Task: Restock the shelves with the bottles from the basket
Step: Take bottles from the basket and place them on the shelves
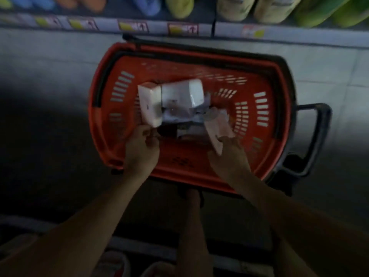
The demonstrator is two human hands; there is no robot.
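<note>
Grey floor tiles (329, 62) run up to the foot of a store shelf (289, 34) whose front edge carries a strip of price tags (182, 29), with blurred rounded bottles in blue, orange, yellow-green, cream and green standing along it at the top of the view. On the floor just in front of that shelf sits a red plastic basket (111, 136) with slotted walls, a dark rim and a black handle (317, 140) sticking out on the right side. Down in the basket lie the white bottles (179, 96): blocky, smooth, glossy shapes, one with a flat squared end toward the left and another rounded-cornered one lying across it, with a pale pinkish flat pack (217, 126) slanting down beside them on the right; the blur makes any labels unreadable. Both bare forearms reach forward and down from the bottom of the view into the basket. The left hand (142, 146) is at the near lower corner of the left white bottle, its fingers curled in close and touching that corner, though I cannot tell whether it has a real hold. The right hand (229, 154) is at the near end of the pinkish pack, with the fingers bent around its lower edge, gripping it. The near part of the scene, around the person's arms, is dim and shadowed
</note>
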